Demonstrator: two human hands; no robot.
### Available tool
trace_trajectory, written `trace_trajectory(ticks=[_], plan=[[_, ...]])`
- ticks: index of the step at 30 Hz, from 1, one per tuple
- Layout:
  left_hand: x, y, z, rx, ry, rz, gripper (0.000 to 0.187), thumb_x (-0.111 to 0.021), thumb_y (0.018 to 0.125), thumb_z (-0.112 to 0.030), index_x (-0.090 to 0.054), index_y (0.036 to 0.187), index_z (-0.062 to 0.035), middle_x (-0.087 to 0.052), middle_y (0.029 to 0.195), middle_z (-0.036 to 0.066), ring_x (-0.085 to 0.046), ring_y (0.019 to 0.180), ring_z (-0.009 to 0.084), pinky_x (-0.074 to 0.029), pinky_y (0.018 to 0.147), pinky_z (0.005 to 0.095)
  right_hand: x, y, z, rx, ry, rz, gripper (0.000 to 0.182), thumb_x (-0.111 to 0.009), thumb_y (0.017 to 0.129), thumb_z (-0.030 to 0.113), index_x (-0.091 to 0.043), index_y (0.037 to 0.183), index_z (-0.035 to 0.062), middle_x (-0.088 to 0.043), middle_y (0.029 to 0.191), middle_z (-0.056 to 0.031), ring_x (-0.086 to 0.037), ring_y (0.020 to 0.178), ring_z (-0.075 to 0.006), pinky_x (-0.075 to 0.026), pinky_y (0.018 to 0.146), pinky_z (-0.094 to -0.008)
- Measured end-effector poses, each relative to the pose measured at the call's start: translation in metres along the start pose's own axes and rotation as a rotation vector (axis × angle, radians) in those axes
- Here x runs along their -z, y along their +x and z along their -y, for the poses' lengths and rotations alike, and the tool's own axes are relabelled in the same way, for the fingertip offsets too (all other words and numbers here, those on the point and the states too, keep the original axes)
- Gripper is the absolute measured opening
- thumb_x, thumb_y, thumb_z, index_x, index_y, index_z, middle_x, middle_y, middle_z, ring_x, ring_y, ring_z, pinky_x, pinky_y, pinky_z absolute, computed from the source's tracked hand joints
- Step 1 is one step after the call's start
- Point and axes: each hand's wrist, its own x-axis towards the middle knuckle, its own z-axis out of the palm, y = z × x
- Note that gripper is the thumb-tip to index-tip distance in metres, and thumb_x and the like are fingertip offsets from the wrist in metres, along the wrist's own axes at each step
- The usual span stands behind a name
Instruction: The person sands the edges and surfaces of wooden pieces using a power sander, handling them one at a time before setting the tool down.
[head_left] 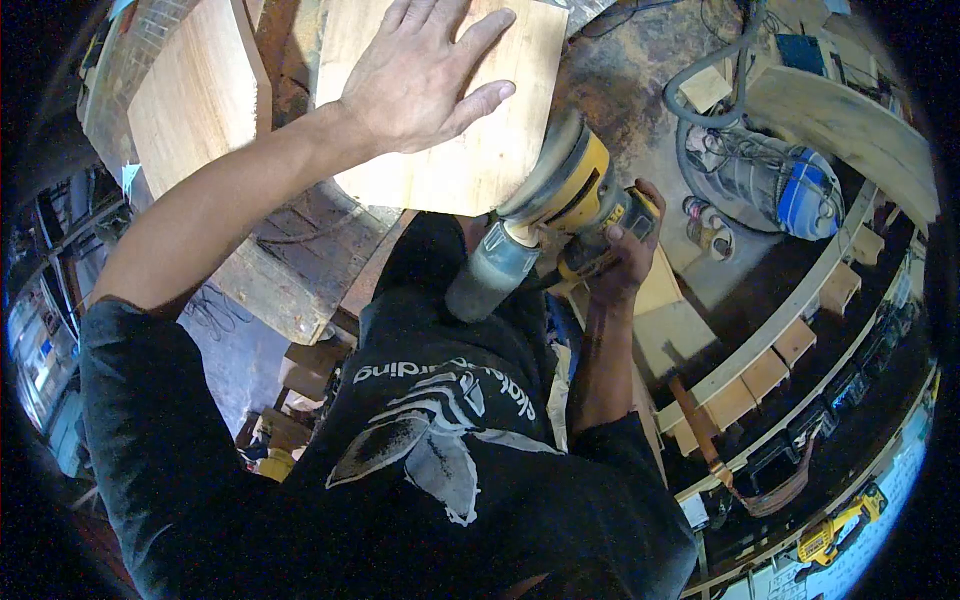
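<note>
One pale wooden board (475, 165), flat and straight-edged with angled corners, is seen at the top of the view, partly cut off by the frame. On it the left hand (425, 85) is laid palm down, the thumb and forefinger spread apart and the other fingers closer together, their tips cropped.

Just beside the board's lower right edge, a yellow and black sander (588, 190) is held in the right hand (630, 255), with fingers and thumb wrapped around its grip. The sander's round pad (548, 165) is tilted against or very near that edge; whether it touches cannot be told. Below the board, a grey canister (490, 272) is joined to the sander, in front of a black shirt (430, 400).

To the left of the board, a second board (195, 105) is seen, its right edge rough. To the right, a grey hose (677, 120) is looped.

The board appears stiff and fairly light, likely smooth on its face and able to slide if pressed from the side. It is best steadied by a flat palm well in from the edge, with fingertips kept off the pad. The sander is judged the heavier, rigid and front-weighted by its pad and canister; it is best taken by the grip, never by the pad, and the canister should not be used as a handle.
</note>
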Motion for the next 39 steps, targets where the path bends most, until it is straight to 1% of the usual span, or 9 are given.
trace_trajectory(ticks=[16,22,28,30,31,34,35,37,39], plan=[[-0.004,-0.002,0.003,-0.011,-0.030,-0.032,0.071,-0.057,0.097,-0.052,-0.050,0.141,0.0040,-0.041,0.144,0.039,-0.041,0.134,0.0560,-0.031,0.115,0.0632,-0.006,-0.010,0.013,0.024,-0.052,-0.013,0.080,-0.073,0.069,0.019,-0.043,0.141,0.0033,-0.056,0.110,-0.0115,-0.066,0.099,-0.0271,-0.060,0.086,-0.0401],[-0.003,-0.001,0.003,-0.008,-0.029,-0.021,0.071,-0.057,0.098,-0.052,-0.049,0.142,0.0039,-0.041,0.144,0.040,-0.040,0.134,0.0565,-0.030,0.115,0.0640,-0.011,-0.015,0.017,0.011,-0.073,-0.030,0.080,-0.072,0.070,0.019,-0.041,0.142,0.0034,-0.056,0.110,-0.0128,-0.067,0.097,-0.0283,-0.062,0.083,-0.0415],[-0.005,-0.002,0.004,0.008,-0.032,-0.028,0.071,-0.056,0.098,-0.051,-0.049,0.141,0.0046,-0.041,0.144,0.040,-0.040,0.134,0.0556,-0.030,0.114,0.0635,-0.010,-0.017,0.017,-0.034,-0.022,-0.004,0.081,-0.071,0.071,0.018,-0.039,0.144,0.0031,-0.057,0.114,-0.0157,-0.068,0.103,-0.0321,-0.061,0.087,-0.0441],[-0.004,-0.001,0.004,-0.003,-0.078,-0.041,0.072,-0.056,0.098,-0.052,-0.049,0.141,0.0054,-0.041,0.143,0.040,-0.041,0.132,0.0550,-0.030,0.114,0.0628,-0.012,-0.017,0.020,-0.078,0.005,-0.025,0.083,-0.070,0.071,0.018,-0.038,0.146,0.0033,-0.057,0.117,-0.0174,-0.067,0.107,-0.0340,-0.060,0.091,-0.0468],[-0.004,-0.001,0.005,-0.022,-0.082,-0.063,0.074,-0.055,0.098,-0.053,-0.048,0.141,0.0072,-0.042,0.141,0.040,-0.042,0.131,0.0543,-0.030,0.115,0.0625,-0.014,-0.018,0.022,-0.062,0.121,-0.001,0.084,-0.084,0.069,0.015,-0.041,0.142,0.0081,-0.059,0.123,-0.0156,-0.065,0.109,-0.0319,-0.061,0.090,-0.0448],[-0.009,-0.002,0.006,-0.006,-0.099,-0.082,0.074,-0.056,0.097,-0.052,-0.051,0.138,0.0095,-0.042,0.141,0.041,-0.040,0.132,0.0546,-0.030,0.115,0.0619,-0.016,-0.020,0.026,-0.075,0.096,0.012,0.088,-0.085,0.069,0.016,-0.039,0.143,0.0078,-0.057,0.122,-0.0155,-0.065,0.107,-0.0320,-0.062,0.087,-0.0447],[-0.011,-0.002,0.006,0.006,-0.094,-0.076,0.074,-0.056,0.097,-0.052,-0.051,0.138,0.0095,-0.042,0.141,0.041,-0.040,0.132,0.0546,-0.030,0.115,0.0619,-0.011,-0.021,0.025,-0.076,-0.069,0.025,0.080,-0.068,0.077,0.024,-0.038,0.148,0.0049,-0.056,0.119,-0.0156,-0.065,0.109,-0.0330,-0.057,0.095,-0.0477],[-0.013,-0.002,0.007,-0.007,-0.101,-0.105,0.071,-0.056,0.096,-0.050,-0.059,0.129,0.0126,-0.041,0.141,0.042,-0.039,0.133,0.0549,-0.029,0.116,0.0612,-0.007,-0.021,0.022,-0.085,-0.071,0.022,0.080,-0.067,0.077,0.024,-0.038,0.149,0.0052,-0.056,0.121,-0.0160,-0.065,0.109,-0.0326,-0.057,0.095,-0.0471],[-0.011,-0.001,0.007,-0.005,-0.091,-0.083,0.070,-0.057,0.096,-0.050,-0.062,0.125,0.0133,-0.041,0.142,0.042,-0.038,0.133,0.0550,-0.029,0.117,0.0608,-0.008,-0.020,0.022,-0.085,-0.077,0.008,0.080,-0.067,0.077,0.025,-0.038,0.149,0.0055,-0.056,0.123,-0.0164,-0.064,0.109,-0.0322,-0.056,0.094,-0.0465]])
